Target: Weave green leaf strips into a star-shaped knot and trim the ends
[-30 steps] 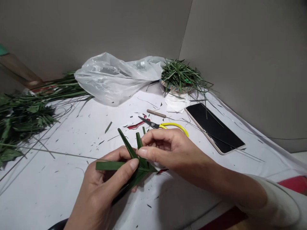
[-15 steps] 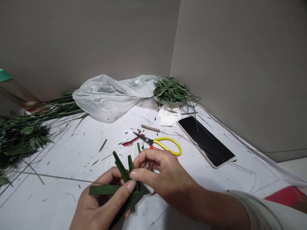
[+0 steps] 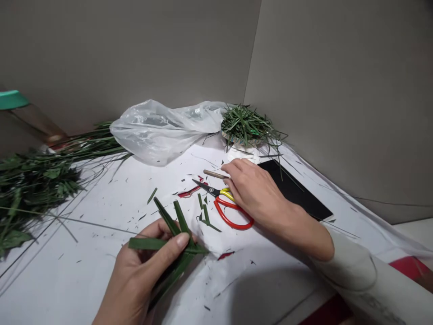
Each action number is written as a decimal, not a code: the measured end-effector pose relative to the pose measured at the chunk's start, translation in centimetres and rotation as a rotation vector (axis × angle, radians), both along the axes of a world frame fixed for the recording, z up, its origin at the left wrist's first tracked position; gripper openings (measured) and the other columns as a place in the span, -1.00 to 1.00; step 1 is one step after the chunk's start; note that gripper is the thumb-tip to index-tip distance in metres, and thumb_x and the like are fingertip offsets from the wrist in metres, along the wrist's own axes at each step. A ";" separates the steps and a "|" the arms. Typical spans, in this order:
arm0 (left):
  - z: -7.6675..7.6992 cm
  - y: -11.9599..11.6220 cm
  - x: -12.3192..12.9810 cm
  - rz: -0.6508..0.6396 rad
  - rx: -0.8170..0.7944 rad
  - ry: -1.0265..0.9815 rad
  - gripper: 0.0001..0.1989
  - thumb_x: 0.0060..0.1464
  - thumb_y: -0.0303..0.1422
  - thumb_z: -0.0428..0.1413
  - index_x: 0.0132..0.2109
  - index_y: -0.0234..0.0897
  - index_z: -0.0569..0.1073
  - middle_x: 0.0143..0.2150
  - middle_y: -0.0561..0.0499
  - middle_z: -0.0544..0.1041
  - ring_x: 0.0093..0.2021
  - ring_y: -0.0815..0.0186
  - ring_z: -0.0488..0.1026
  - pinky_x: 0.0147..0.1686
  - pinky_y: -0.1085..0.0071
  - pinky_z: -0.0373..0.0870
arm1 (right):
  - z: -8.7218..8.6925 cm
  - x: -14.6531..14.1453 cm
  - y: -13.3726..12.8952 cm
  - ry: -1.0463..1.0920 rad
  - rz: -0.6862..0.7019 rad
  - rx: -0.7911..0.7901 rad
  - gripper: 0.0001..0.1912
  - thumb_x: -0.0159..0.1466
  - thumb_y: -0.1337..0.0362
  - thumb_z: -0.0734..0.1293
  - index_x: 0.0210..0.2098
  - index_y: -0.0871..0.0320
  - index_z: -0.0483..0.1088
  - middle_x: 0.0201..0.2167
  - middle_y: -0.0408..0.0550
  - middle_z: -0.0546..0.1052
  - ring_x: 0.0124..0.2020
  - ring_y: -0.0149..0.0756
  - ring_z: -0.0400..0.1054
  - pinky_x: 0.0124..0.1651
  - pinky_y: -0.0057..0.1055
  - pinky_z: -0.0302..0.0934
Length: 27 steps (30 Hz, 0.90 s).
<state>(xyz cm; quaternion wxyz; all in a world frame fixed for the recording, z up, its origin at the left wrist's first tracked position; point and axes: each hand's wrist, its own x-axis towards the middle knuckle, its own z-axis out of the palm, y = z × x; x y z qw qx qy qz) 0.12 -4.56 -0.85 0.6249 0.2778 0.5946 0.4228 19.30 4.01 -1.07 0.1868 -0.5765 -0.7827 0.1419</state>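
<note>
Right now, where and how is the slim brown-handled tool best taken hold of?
I'd pinch the brown handle from above, thumb on the near side, fingers beyond: it's slim and lies flat, roughly crosswise, left end bare, the right hand at its right.

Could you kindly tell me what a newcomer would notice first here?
Probably the folded leaf strips in the left hand, near the bottom centre. Beyond them, red-handled scissors lie partly hidden by the right hand. At the back, a shiny plastic bag sits beside a heap of green clippings.
</note>
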 end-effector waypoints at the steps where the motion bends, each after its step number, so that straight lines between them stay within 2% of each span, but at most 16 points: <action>1: 0.3 0.0 0.2 0.014 0.001 0.000 -0.75 -0.14 -0.24 0.42 -0.36 -0.24 0.57 -0.44 0.06 0.59 -0.41 0.34 0.52 -0.44 0.60 0.45 | -0.4 0.0 0.3 -0.085 -0.004 0.010 -0.80 0.35 0.53 0.21 -0.13 0.35 0.46 -0.08 0.27 0.50 0.03 0.04 0.34 0.10 -0.02 0.18; 4: 0.5 -0.1 0.4 0.002 0.003 -0.009 -0.74 -0.10 -0.20 0.40 -0.33 -0.24 0.57 -0.44 0.06 0.58 -0.44 0.37 0.49 -0.49 0.62 0.41 | -1.6 -0.4 0.8 -0.265 0.000 0.036 -0.90 0.35 0.46 0.29 -0.20 0.26 0.46 -0.14 0.03 0.52 -0.04 -0.15 0.40 0.05 -0.10 0.28; 6: 0.3 -0.2 0.0 -0.021 0.002 -0.026 -0.73 -0.08 -0.19 0.39 -0.27 -0.22 0.58 -0.43 0.07 0.58 -0.44 0.34 0.50 -0.50 0.60 0.43 | -2.1 -0.5 0.8 -0.322 -0.001 0.068 -0.92 0.36 0.43 0.29 -0.23 0.23 0.45 -0.17 -0.05 0.52 -0.10 -0.22 0.42 -0.01 -0.17 0.32; 10: -0.5 -0.2 -0.6 -0.023 -0.008 -0.095 -0.74 -0.06 -0.32 0.38 -0.18 -0.16 0.58 -0.41 0.08 0.61 -0.44 0.30 0.55 -0.46 0.54 0.50 | -2.1 -0.1 0.9 -0.292 -0.032 0.178 -0.83 0.31 0.51 0.20 -0.27 0.27 0.41 -0.22 0.14 0.50 -0.22 -0.09 0.41 -0.22 -0.22 0.25; 13: -0.6 -0.2 -0.7 -0.020 -0.029 -0.159 -0.81 -0.04 -0.37 0.36 -0.22 -0.18 0.58 -0.41 0.06 0.63 -0.46 0.29 0.56 -0.46 0.52 0.50 | -1.2 0.2 0.5 -0.180 -0.086 0.295 -0.90 0.28 0.44 0.23 -0.23 0.23 0.35 -0.24 0.11 0.47 -0.25 -0.08 0.38 -0.24 -0.22 0.23; 16: -0.4 -0.1 -0.7 0.005 -0.025 -0.192 -0.83 -0.04 -0.41 0.34 -0.24 -0.19 0.59 -0.38 0.05 0.65 -0.45 0.26 0.57 -0.44 0.47 0.53 | 0.1 -0.4 -1.0 0.098 -0.060 0.337 -0.95 0.30 0.40 0.23 -0.25 0.15 0.27 -0.35 -0.08 0.44 -0.34 -0.26 0.40 -0.27 -0.34 0.30; 18: -0.2 0.1 -0.6 0.021 -0.022 -0.207 -0.76 -0.04 -0.40 0.35 -0.16 -0.18 0.61 -0.33 0.03 0.67 -0.41 0.24 0.59 -0.40 0.44 0.55 | 0.8 -1.1 -2.5 0.734 0.064 0.167 -0.94 0.33 0.40 0.25 -0.28 0.13 0.29 -0.37 -0.14 0.46 -0.40 -0.35 0.44 -0.34 -0.42 0.36; 19: -0.2 0.1 -0.5 0.029 -0.016 -0.210 -0.72 -0.05 -0.38 0.37 -0.13 -0.19 0.62 -0.31 0.01 0.67 -0.39 0.23 0.60 -0.39 0.44 0.56 | 0.9 -1.3 -3.3 0.906 0.107 0.057 -0.95 0.33 0.39 0.29 -0.28 0.13 0.33 -0.37 -0.17 0.48 -0.38 -0.36 0.48 -0.33 -0.44 0.39; 22: -0.3 0.2 -0.4 0.054 -0.002 -0.206 -0.66 -0.06 -0.32 0.39 -0.08 -0.20 0.62 -0.26 -0.03 0.69 -0.32 0.19 0.62 -0.35 0.45 0.56 | 0.7 -1.8 -5.1 1.025 0.210 -0.105 -0.95 0.32 0.35 0.37 -0.25 0.07 0.45 -0.32 -0.22 0.55 -0.33 -0.39 0.52 -0.26 -0.47 0.41; 27: -0.9 0.0 -0.7 0.060 -0.007 -0.208 -0.60 -0.12 -0.46 0.37 -0.06 -0.14 0.62 -0.20 -0.02 0.70 -0.29 0.11 0.64 -0.37 0.39 0.57 | -0.5 -1.8 -5.8 0.950 0.238 -0.058 -0.88 0.31 0.33 0.41 -0.16 0.04 0.48 -0.19 -0.19 0.55 -0.17 -0.38 0.48 -0.11 -0.49 0.39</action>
